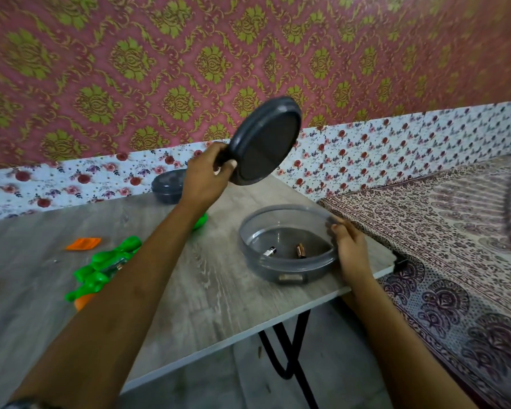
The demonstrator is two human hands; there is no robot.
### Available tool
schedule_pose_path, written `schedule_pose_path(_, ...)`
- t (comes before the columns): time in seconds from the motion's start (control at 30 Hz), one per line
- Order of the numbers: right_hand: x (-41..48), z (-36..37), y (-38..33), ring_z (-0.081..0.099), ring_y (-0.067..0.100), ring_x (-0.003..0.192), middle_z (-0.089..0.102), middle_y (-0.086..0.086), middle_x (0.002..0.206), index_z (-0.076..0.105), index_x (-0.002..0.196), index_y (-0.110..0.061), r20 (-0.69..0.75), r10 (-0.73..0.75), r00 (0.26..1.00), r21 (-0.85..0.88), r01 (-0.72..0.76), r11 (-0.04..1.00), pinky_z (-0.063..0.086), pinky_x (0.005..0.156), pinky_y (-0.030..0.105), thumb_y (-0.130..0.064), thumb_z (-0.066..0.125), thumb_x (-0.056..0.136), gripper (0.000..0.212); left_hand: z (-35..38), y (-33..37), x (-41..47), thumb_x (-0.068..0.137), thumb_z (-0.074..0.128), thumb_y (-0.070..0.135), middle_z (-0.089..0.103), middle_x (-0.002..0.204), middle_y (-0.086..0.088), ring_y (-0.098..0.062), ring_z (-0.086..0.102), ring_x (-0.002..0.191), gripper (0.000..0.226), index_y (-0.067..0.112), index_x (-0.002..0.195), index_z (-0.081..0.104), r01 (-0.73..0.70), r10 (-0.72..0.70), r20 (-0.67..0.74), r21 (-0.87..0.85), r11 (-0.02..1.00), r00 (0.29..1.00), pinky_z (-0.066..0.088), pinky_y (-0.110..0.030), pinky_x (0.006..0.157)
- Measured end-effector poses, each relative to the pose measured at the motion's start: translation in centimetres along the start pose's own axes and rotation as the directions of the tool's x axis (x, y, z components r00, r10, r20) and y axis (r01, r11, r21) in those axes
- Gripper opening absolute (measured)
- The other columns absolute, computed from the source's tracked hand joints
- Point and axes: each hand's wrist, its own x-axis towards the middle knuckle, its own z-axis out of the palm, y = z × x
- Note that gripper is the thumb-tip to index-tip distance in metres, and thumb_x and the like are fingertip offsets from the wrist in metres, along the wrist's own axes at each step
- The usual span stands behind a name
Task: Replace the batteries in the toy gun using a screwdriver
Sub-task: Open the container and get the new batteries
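Note:
My left hand (205,175) holds a round grey lid (264,140) tilted up in the air above the table. Below it stands an uncovered grey round container (288,270) with two batteries inside, a black-and-white battery (269,251) and a copper one (300,250). My right hand (350,246) rests against the container's right rim, steadying it. The green toy gun (101,268) lies on the table at the left, partly hidden by my left forearm, with an orange part at its lower end. No screwdriver can be made out.
A second grey container with its lid on (167,187) stands at the back of the wooden table (189,290). An orange piece (83,243) lies left of the gun. The table's right edge borders a patterned bedspread (455,246). A wallpapered wall stands behind.

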Motion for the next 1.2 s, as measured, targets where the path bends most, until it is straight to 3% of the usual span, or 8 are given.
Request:
schedule_pose_path(0.1, -0.1, 0.0, -0.2, 0.056, 0.025, 0.112, 0.063, 0.007, 0.114, 0.061, 0.1, -0.028, 0.005, -0.015, 1.0, -0.026, 0.015, 1.0, 0.039, 0.104, 0.046, -0.02, 0.045, 0.094, 0.019, -1.1, 1.3, -1.9, 0.095, 0.051, 0.016, 0.064, 0.092, -0.002, -0.016, 0.061, 0.083, 0.005, 0.017, 0.099, 0.053, 0.254, -0.306, -0.039, -0.463, 0.849, 0.951, 0.052, -0.031, 0.072)
schedule_pose_path(0.2, -0.4, 0.1, -0.5, 0.055, 0.023, 0.114, 0.061, 0.007, 0.121, 0.06, 0.109, -0.024, 0.046, -0.014, 0.999, -0.043, 0.016, 0.999, 0.038, 0.106, 0.045, -0.027, 0.04, 0.098, 0.023, -1.1, 1.3, -3.5, 0.098, 0.047, 0.014, 0.062, 0.089, -0.001, -0.012, 0.061, 0.079, 0.008, 0.012, 0.103, 0.052, 0.455, -0.617, 0.097, -0.766, 0.455, 0.781, 0.056, -0.021, 0.062)
schedule_pose_path(0.3, -0.6, 0.2, -0.8, 0.054, 0.021, 0.115, 0.059, 0.008, 0.125, 0.057, 0.121, -0.012, 0.066, -0.009, 0.998, -0.043, 0.012, 0.999, 0.037, 0.107, 0.041, -0.028, 0.037, 0.099, 0.034, -0.4, 0.0, -5.1, 0.098, 0.045, 0.014, 0.066, 0.072, -0.001, -0.012, 0.061, 0.066, 0.013, 0.011, 0.092, 0.056, 0.627, -0.771, 0.286, -0.758, 0.182, 0.57, 0.053, -0.018, 0.047)
schedule_pose_path(0.43, -0.8, 0.2, -1.0, 0.053, 0.022, 0.118, 0.059, 0.008, 0.126, 0.056, 0.124, -0.012, 0.075, -0.002, 0.997, -0.049, 0.006, 0.999, 0.038, 0.106, 0.039, -0.036, 0.035, 0.099, 0.041, 1.2, -1.1, -6.8, 0.1, 0.041, 0.015, 0.06, 0.073, -0.004, -0.014, 0.057, 0.065, 0.024, 0.012, 0.08, 0.054, 0.713, -0.782, 0.414, -0.699, 0.055, 0.466, 0.054, -0.021, 0.053)
schedule_pose_path(0.5, -0.8, 0.1, -1.0, 0.053, 0.023, 0.118, 0.059, 0.007, 0.126, 0.057, 0.124, -0.014, 0.078, 0.011, 0.997, -0.054, -0.007, 0.999, 0.039, 0.105, 0.041, -0.043, 0.034, 0.097, 0.046, 1.8, -1.4, -6.8, 0.099, 0.043, 0.021, 0.061, 0.082, -0.004, -0.015, 0.058, 0.073, 0.021, 0.012, 0.087, 0.058, 0.729, -0.771, 0.438, -0.682, 0.05, 0.462, 0.053, -0.028, 0.074)
schedule_pose_path(0.67, -0.8, 0.1, -1.2, 0.056, 0.017, 0.107, 0.062, 0.002, 0.114, 0.058, 0.121, -0.019, 0.114, 0.047, 0.992, -0.091, -0.036, 0.995, 0.042, 0.091, 0.032, -0.054, 0.025, 0.095, 0.054, 3.1, -1.5, -6.6, 0.088, 0.063, 0.032, 0.068, 0.097, -0.007, -0.021, 0.062, 0.089, 0.02, 0.014, 0.095, 0.065, 0.822, -0.726, 0.445, -0.489, 0.294, 0.524, 0.051, -0.031, 0.077)
schedule_pose_path(0.87, -0.7, 0.1, -1.4, 0.053, 0.02, 0.116, 0.062, 0.004, 0.12, 0.056, 0.126, -0.021, 0.153, 0.064, 0.986, -0.11, -0.047, 0.993, 0.036, 0.106, 0.037, -0.065, 0.02, 0.09, 0.068, 4.4, 0.2, -6.5, 0.083, 0.067, 0.031, 0.043, 0.058, -0.002, -0.015, 0.038, 0.052, 0.022, 0.011, 0.078, 0.06, 0.792, -0.725, 0.321, -0.207, 0.574, 0.609, 0.027, -0.024, 0.046)
schedule_pose_path(1.2, 0.2, -0.7, -2.7, 0.059, 0.022, 0.093, 0.066, 0.006, 0.097, 0.063, 0.09, -0.022, 0.254, 0.283, 0.925, -0.128, -0.258, 0.958, 0.043, 0.087, 0.034, -0.039, 0.055, 0.086, 0.019, 4.2, 0.2, -6.2, 0.085, 0.066, 0.027, 0.059, 0.106, -0.007, -0.024, 0.054, 0.098, 0.028, 0.012, 0.108, 0.059, 0.89, -0.75, 0.48, -0.224, 0.396, 0.455, 0.048, -0.034, 0.084)
